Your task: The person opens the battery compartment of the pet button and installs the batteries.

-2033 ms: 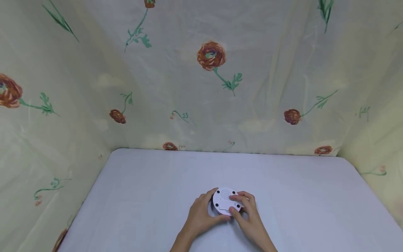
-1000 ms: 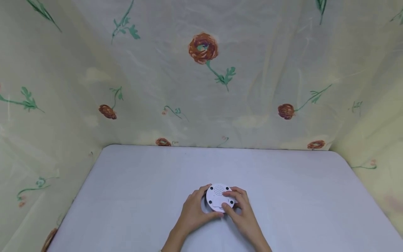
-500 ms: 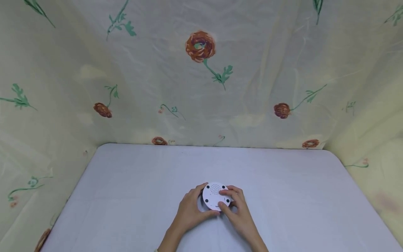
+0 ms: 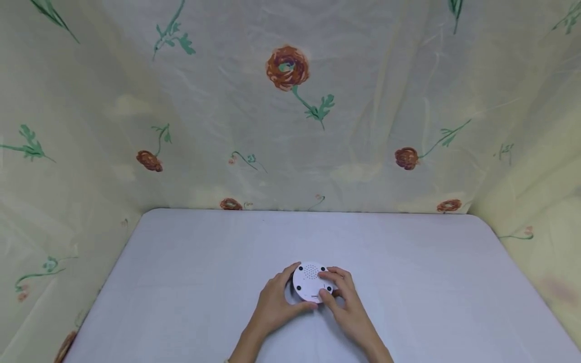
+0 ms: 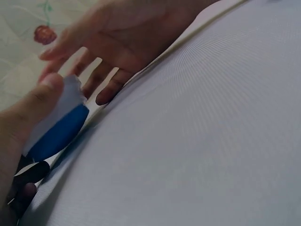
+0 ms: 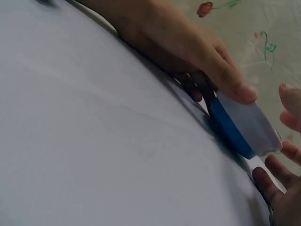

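A round white device point(image 4: 309, 283) shows a flat face with a patch of small holes and several black feet in the head view. Its far part is blue, as the side view of the device point(image 5: 63, 132) in the left wrist view shows. My left hand point(image 4: 272, 301) grips its rim, thumb at the near edge and fingers at the far left. My right hand point(image 4: 348, 305) has its thumb and a finger at the white face. In the left wrist view the right hand point(image 5: 127, 37) has its fingers spread. Some fingers behind the device are hidden.
The device is held over a white-covered table point(image 4: 204, 262) with rounded far corners. A pale curtain point(image 4: 227, 111) printed with red flowers surrounds the table at the back and both sides.
The stepped outline near the face's lower edge has given way to a short dark line. Hands and device sit farther left in the head view, along with the whole background.
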Demonstrator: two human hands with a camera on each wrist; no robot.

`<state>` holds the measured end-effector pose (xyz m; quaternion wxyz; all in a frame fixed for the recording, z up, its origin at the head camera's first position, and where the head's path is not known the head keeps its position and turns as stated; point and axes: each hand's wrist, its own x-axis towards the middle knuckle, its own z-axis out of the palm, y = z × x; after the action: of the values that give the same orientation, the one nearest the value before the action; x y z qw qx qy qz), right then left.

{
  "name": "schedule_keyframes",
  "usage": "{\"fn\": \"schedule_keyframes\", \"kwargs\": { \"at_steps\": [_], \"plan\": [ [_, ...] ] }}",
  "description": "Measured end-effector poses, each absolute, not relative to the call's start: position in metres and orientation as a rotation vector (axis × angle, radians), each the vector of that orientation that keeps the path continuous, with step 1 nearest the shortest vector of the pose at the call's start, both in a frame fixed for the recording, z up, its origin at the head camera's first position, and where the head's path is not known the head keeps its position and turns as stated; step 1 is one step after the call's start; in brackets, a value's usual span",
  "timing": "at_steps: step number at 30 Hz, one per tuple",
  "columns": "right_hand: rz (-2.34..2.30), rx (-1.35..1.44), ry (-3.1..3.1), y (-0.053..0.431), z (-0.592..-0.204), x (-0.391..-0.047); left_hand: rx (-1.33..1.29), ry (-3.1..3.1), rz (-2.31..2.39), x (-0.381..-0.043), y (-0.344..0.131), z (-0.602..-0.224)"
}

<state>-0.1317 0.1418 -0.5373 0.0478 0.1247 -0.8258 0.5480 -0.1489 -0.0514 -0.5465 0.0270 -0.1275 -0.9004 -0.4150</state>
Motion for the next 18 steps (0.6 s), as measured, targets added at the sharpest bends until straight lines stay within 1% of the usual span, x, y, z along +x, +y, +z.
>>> {"fn": "schedule_keyframes", "kwargs": {
  "at_steps": [8,13,18],
  "plan": [
    [1.53,0.685,-2.429,0.154,-0.537,-0.133,-0.334,-2.719,-1.423,-0.148,-0.051,-0.545],
    [1.334,0.786,-2.4,0.153,-0.539,-0.135,-0.315,-2.641,-1.428,-0.149,-0.051,-0.546],
    [1.178,0.82,-2.369,0.151,-0.54,-0.137,-0.293,-2.622,-1.453,-0.15,-0.051,-0.546]
  ]
}}
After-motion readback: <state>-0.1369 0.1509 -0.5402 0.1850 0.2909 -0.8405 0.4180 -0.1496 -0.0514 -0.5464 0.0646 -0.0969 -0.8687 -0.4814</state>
